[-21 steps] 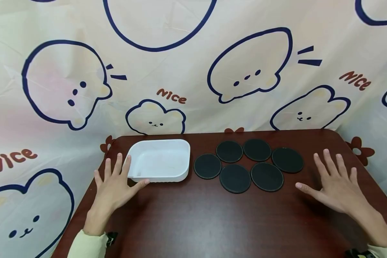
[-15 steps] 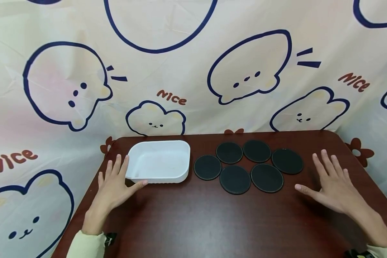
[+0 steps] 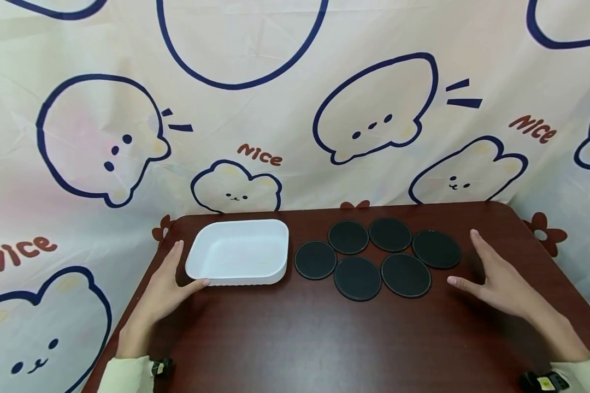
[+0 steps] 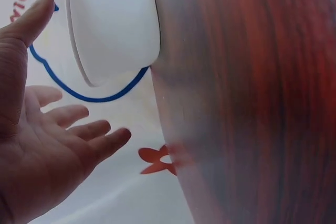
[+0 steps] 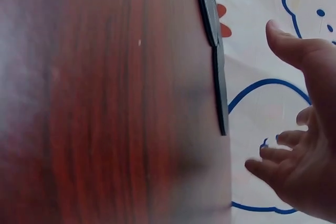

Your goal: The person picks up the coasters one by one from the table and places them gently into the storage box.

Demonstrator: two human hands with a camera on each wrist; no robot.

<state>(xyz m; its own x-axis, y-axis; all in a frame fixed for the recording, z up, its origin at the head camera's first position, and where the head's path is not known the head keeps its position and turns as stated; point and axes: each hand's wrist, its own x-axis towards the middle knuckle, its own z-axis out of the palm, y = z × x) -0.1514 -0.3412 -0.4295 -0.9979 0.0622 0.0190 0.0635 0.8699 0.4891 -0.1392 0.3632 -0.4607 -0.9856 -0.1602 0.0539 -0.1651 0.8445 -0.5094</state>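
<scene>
A white rectangular plastic tray (image 3: 238,254) with rounded corners stands at the back left of the table. Beside its left end hovers my left hand (image 3: 159,292), fingers extended and thumb near the front corner. The left wrist view shows that hand (image 4: 52,150) apart from the tray (image 4: 115,30), holding nothing. Several flat black round coasters (image 3: 357,278) lie in two rough rows right of the tray. My right hand (image 3: 503,284) is held to their right, thumb pointing at them, fingers loosely extended. In the right wrist view, it (image 5: 310,156) is clear of the coasters (image 5: 220,90).
Everything stands on a dark reddish-brown wooden table (image 3: 314,338) with rounded back corners. A pale cloth (image 3: 300,125) with blue cartoon outlines hangs behind it and at both sides. Dark straps with small devices (image 3: 546,382) sit at the wrists, by the pale sleeves.
Both hands have turned from palm-down with spread fingers to more edge-on. The left hand has drawn slightly left, away from the tray. The head view has tilted up a little; tray and coasters stay put.
</scene>
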